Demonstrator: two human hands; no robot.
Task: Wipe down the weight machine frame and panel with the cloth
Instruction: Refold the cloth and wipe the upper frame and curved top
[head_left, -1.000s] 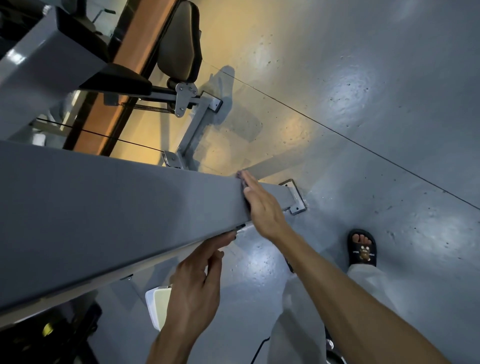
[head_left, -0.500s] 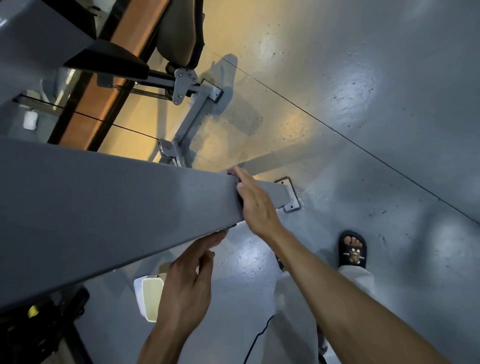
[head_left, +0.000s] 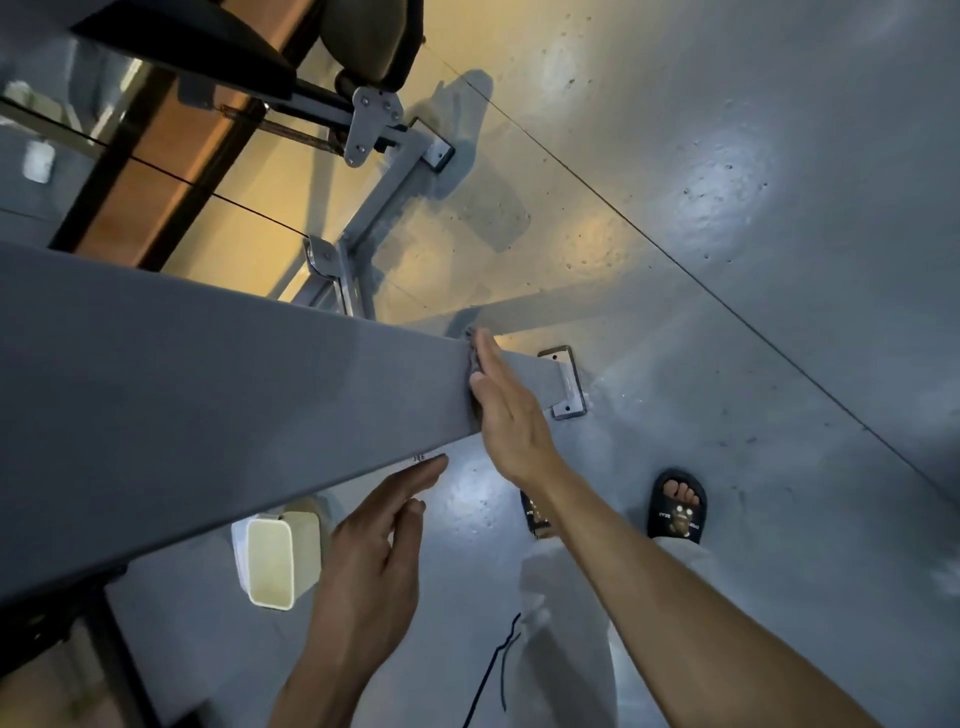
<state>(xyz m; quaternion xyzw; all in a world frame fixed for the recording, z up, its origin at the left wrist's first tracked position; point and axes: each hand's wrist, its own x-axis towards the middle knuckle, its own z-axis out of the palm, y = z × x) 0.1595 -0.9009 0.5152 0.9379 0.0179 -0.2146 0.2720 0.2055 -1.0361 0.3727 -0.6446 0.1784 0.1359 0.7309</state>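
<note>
**Cloth pressed flat to gym machine's grey beam**

Straight fingers (head_left: 485, 358) of the right hand (head_left: 506, 410) are pressing a dark cloth (head_left: 471, 358) against the face of the beam (head_left: 234, 395), only a thin edge of the fabric showing past the fingertips. The left hand (head_left: 371, 556) is reaching up with its fingers extended and loosely together, its tips touching the beam's lower edge and holding nothing. Below, the beam is running down to a foot plate (head_left: 566, 382) bolted to the floor (head_left: 727, 260); a pale tub (head_left: 272, 558) is standing on the floor under the frame, and two sandals (head_left: 678, 506) are showing beside it. With no fingers curled round the cloth, it seems likely to slip out and drop if the palm's pressure eases. The strip under the beam could also be missed, since the cloth is covering only the face.
</note>
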